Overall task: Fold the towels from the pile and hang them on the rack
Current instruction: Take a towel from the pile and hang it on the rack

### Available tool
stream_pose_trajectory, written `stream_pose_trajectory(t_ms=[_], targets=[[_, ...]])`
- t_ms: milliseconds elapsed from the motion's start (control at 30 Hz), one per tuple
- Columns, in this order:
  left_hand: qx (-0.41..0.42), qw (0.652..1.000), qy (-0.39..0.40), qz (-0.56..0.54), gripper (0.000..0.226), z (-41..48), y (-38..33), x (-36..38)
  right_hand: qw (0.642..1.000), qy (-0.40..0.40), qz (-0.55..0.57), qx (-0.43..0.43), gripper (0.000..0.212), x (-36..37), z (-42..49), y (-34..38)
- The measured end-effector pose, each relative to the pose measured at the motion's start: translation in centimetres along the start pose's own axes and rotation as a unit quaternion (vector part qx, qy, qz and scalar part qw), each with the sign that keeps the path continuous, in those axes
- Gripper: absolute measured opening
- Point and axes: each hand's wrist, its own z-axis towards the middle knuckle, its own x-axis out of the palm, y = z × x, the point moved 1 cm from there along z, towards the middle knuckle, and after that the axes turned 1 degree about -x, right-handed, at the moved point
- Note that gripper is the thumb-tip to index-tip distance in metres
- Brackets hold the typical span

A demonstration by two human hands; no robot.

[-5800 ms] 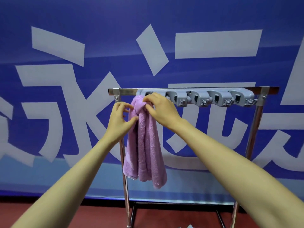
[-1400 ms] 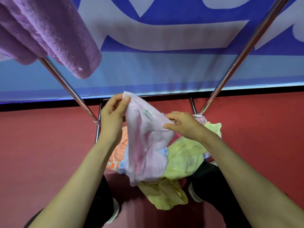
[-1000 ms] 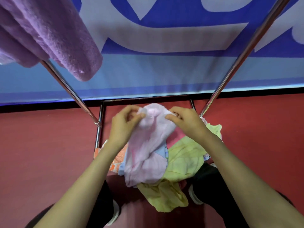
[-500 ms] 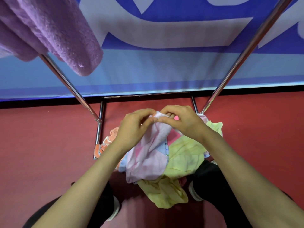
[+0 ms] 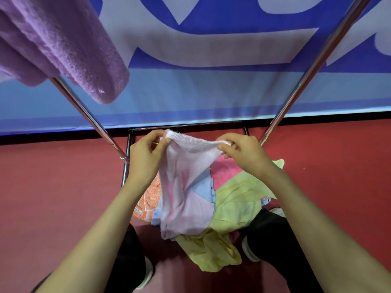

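Observation:
A pale pink towel hangs between my hands above the pile on the floor. My left hand pinches its top left corner and my right hand pinches the top edge on the right, so the edge is stretched between them. Below lies the pile: a yellow towel, a bright pink one, an orange patterned one and a light blue one. A purple towel hangs from the rack at the upper left. The rack's steel legs frame the scene.
The rack's left leg and its base bar stand on the red floor, close behind my hands. A blue banner covers the wall behind. My dark trouser legs and shoes flank the pile.
The purple towel was put on the rack earlier. In the last second my hands came together at the pink towel's top, then moved apart, stretching its top edge.

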Motion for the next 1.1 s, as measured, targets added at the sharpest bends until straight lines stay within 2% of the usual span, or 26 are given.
stream_pose_trajectory(t_ms=[67, 133, 200, 267, 367, 433, 533, 633, 800, 900, 1000, 1067, 1100], targets=[[-0.008, 0.998, 0.013, 0.057, 0.014, 0.2, 0.5, 0.0, 0.998, 0.002, 0.067, -0.003, 0.028, 0.0, -0.2, 0.5], [-0.015, 0.997, 0.015, 0.076, 0.031, 0.1, 0.9, 0.2, 0.998, 0.000, 0.064, -0.011, 0.023, 0.3, -0.4, 0.7], [-0.005, 0.997, 0.012, 0.071, 0.023, -0.3, 0.6, 0.7, 0.997, 0.007, 0.074, -0.005, 0.013, 0.7, -0.6, 1.0], [0.008, 0.998, 0.026, 0.065, 0.008, -0.8, 0.2, 1.6, 0.991, 0.053, 0.122, 0.004, 0.017, 1.4, -0.7, 1.3], [-0.016, 0.996, 0.083, -0.007, 0.012, -1.4, 0.3, 2.8, 0.979, 0.126, 0.157, -0.002, 0.026, 2.4, -0.9, 1.9], [-0.039, 0.990, 0.122, -0.062, 0.009, -1.7, 0.3, 3.1, 0.982, 0.104, 0.153, -0.021, 0.017, 2.6, -0.8, 1.9], [-0.034, 0.983, 0.163, -0.079, 0.010, -2.1, 0.0, 3.4, 0.992, 0.051, 0.103, -0.057, 0.005, 2.4, -0.6, 1.7], [-0.033, 0.979, 0.184, -0.083, 0.014, -2.3, -0.4, 3.6, 0.994, 0.006, 0.069, -0.090, 0.010, 2.3, -0.6, 1.6], [-0.031, 0.964, 0.237, -0.119, 0.019, -2.5, -0.8, 3.5, 0.991, -0.020, 0.072, -0.107, 0.023, 2.4, -0.4, 1.3], [0.002, 0.971, 0.218, -0.095, 0.030, -2.6, -1.1, 3.4, 0.990, -0.017, 0.110, -0.089, 0.025, 2.6, -0.4, 1.5], [0.002, 0.978, 0.178, -0.108, 0.023, -2.5, -1.3, 3.2, 0.986, 0.017, 0.147, -0.080, 0.018, 2.7, -0.5, 1.5], [0.000, 0.977, 0.172, -0.124, 0.021, -2.2, -1.3, 2.8, 0.988, 0.041, 0.127, -0.078, 0.011, 2.7, -0.5, 0.9], [-0.004, 0.976, 0.167, -0.138, 0.021, -2.0, -1.3, 2.5, 0.993, 0.051, 0.078, -0.078, 0.012, 2.7, -0.5, 0.3]])
